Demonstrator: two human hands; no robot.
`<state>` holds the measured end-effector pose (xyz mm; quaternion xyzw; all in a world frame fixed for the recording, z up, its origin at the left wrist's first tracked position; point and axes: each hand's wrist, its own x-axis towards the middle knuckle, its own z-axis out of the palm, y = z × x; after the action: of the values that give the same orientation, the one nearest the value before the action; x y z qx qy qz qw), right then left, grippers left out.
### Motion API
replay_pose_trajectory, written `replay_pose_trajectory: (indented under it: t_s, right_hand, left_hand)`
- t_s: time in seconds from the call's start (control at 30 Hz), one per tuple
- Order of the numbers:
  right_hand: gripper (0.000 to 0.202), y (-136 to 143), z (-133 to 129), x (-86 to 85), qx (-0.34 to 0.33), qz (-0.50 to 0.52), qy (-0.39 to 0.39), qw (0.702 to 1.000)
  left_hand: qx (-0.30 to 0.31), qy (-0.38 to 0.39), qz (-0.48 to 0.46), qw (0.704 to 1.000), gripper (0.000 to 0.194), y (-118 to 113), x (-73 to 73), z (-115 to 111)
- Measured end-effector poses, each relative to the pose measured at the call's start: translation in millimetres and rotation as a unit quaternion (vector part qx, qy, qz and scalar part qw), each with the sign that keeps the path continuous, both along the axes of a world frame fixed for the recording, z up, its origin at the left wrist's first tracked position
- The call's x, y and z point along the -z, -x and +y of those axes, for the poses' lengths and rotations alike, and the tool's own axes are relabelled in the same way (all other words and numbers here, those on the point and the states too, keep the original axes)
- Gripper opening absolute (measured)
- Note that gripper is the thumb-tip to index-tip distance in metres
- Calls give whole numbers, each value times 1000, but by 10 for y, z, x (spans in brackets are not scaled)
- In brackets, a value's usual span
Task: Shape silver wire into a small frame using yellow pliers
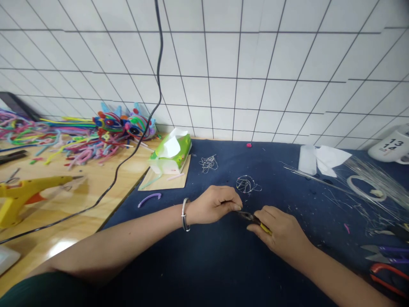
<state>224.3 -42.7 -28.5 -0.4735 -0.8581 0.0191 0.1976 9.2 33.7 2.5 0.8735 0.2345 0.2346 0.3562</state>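
Observation:
My right hand is wrapped round a pair of pliers with dark jaws and yellow handles. The jaws point left and reach the fingertips of my left hand, which are pinched together. Whatever those fingers hold is too small to make out. Just beyond both hands, on the dark blue mat, lies a round frame of bent wire. Farther back is a tangled bunch of short bent wires.
A green tissue pack rests on a board at the back left. Left stand a yellow glue gun, a black cable and a heap of coloured pipe cleaners. Straight wires, purple-handled snips and a mug are right.

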Motion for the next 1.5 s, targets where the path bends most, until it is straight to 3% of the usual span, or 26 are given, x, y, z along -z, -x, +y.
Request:
replay_pose_trajectory:
  t_s: [0.17,0.33,0.57,0.7,0.83,1.0,1.2,1.5]
  right_hand:
    - [29,-2,32,60,25,-21,-10,999]
    - [25,-13,58,83,52,-48,1,997]
    - [19,-18,64,97,47,-80,3,996]
    - [19,-24,75,101,48,-89,16,995]
    - [19,-29,80,106,48,-90,27,994]
    - [20,-31,82,104,45,-91,33,994]
    - [21,-38,78,105,45,-90,36,994]
    - [16,-24,82,87,39,-83,32,995]
  left_hand:
    - [-21,54,-3,998,14,-5,20,65]
    - [-77,135,7,988,9,92,72,280]
    - [-39,98,104,989,7,193,118,432]
    - [-5,-3,132,991,8,172,148,458]
    - [16,-78,174,982,9,215,75,480]
    - [102,-84,268,954,6,305,-87,420]
    - [80,-129,302,941,8,276,-76,355]
    - [107,-84,276,951,7,288,-74,360]
